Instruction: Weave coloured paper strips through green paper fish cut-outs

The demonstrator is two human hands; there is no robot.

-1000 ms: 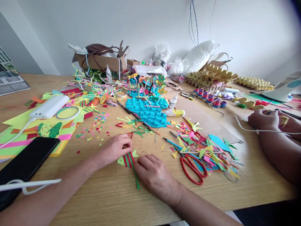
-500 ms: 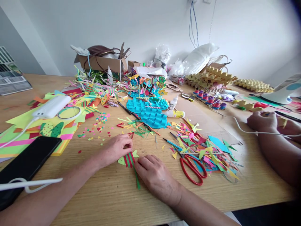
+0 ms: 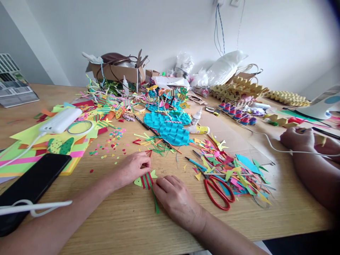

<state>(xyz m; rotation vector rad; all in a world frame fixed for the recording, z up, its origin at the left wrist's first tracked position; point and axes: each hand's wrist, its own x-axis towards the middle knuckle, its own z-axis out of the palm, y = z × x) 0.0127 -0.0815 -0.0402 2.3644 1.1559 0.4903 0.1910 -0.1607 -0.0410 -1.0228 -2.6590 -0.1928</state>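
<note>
A small light-green paper fish [image 3: 138, 182] with red stripes lies on the table between my hands. My left hand [image 3: 134, 169] is closed in a pinch at the fish's upper edge, thumb and forefinger together. Beside the tail, my right hand [image 3: 178, 201] has its fingers bent and pressed on a thin green paper strip [image 3: 156, 204]. The strip hangs down from the fish toward me, and its upper end is hidden by the fingertips. To the right lie scissors with red handles [image 3: 218, 194], beside a blue pen [image 3: 196, 163].
Paper scraps [image 3: 233, 170] are heaped at right. A black phone [image 3: 34, 187], a white power bank [image 3: 61, 120] and coloured sheets [image 3: 16, 152] lie left. Farther back stand a blue paper piece [image 3: 174, 132] and glue bottles [image 3: 196, 117]. Another person's hands [image 3: 299, 138] work at far right.
The whole view has shifted very slightly. Both hands keep the same hold, and the fish and strip stay in place.
</note>
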